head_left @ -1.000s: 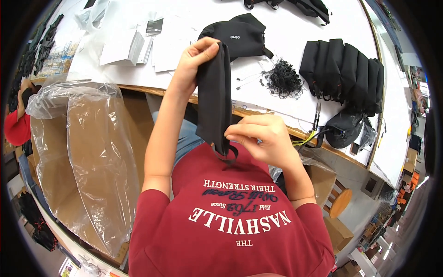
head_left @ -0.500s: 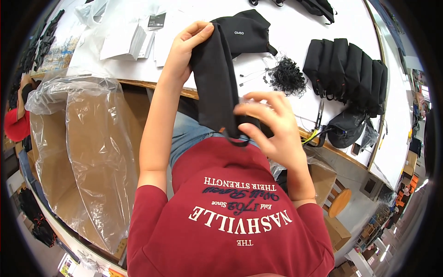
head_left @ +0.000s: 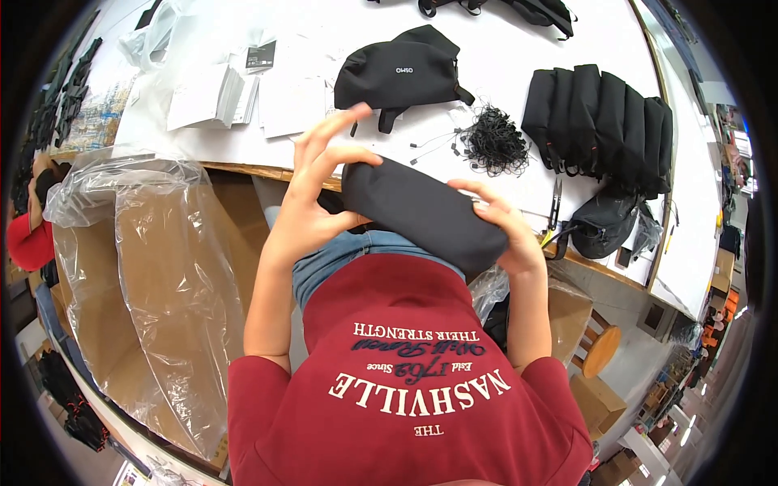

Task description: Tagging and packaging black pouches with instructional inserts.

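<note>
A black fabric pouch point(head_left: 421, 212), long and boxy, is held level in front of my waist. My left hand point(head_left: 312, 194) grips its left end between thumb and forefinger, the other fingers sticking up and apart. At the opposite end my right hand point(head_left: 517, 235) is wrapped round the pouch, fingers on its upper edge and the thumb hidden. Beyond my hands, on the white table point(head_left: 308, 44), lies a black bag point(head_left: 401, 69) with a strap hanging off its near side. To its right sits a tangle of thin black cords point(head_left: 494, 139).
Several black pouches point(head_left: 600, 121) stand in a row at the table's right, near scissors point(head_left: 555, 202) and a small black bag point(head_left: 604, 220). White paper stacks point(head_left: 207, 97) lie on the left. A plastic-lined cardboard box point(head_left: 154, 283) is at my left, a wooden stool point(head_left: 601, 350) at my right.
The pouch has turned from upright to lengthwise across my front. My left hand has come down with it, and my right hand has gone from a blurred motion beside it to holding its right end.
</note>
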A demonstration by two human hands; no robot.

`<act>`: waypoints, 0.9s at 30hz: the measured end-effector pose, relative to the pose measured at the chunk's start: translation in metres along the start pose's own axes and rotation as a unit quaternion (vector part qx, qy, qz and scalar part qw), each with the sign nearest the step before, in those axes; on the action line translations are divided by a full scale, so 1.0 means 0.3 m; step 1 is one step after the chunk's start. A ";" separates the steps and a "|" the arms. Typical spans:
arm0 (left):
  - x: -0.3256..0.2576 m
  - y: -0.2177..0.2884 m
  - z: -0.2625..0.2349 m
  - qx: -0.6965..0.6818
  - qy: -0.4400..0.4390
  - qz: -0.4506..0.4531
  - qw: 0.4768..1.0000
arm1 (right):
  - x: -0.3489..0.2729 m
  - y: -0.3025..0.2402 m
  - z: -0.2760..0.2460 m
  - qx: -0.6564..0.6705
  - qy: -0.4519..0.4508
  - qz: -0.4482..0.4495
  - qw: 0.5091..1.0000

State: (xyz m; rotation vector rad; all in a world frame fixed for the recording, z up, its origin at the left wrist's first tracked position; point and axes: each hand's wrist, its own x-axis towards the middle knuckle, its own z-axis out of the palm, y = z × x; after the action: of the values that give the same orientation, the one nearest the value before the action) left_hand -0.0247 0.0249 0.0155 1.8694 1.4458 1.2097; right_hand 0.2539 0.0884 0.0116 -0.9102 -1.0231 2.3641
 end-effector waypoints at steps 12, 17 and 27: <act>-0.079 0.022 0.121 -0.328 0.084 -0.236 0.911 | 0.004 0.014 0.067 -0.218 0.069 -0.232 0.946; -0.083 0.030 0.117 -0.313 0.116 -0.122 0.935 | 0.000 0.009 0.037 -0.266 0.090 -0.356 0.891; -0.130 0.040 0.059 -0.274 0.140 -0.089 0.947 | -0.050 -0.070 0.089 -0.405 0.076 -0.389 0.824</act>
State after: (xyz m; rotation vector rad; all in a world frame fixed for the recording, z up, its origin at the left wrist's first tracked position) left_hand -0.0054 -0.0129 0.0027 1.2058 1.2101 1.6279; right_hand 0.2479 0.0803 0.0474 -0.6941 -1.9208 1.1309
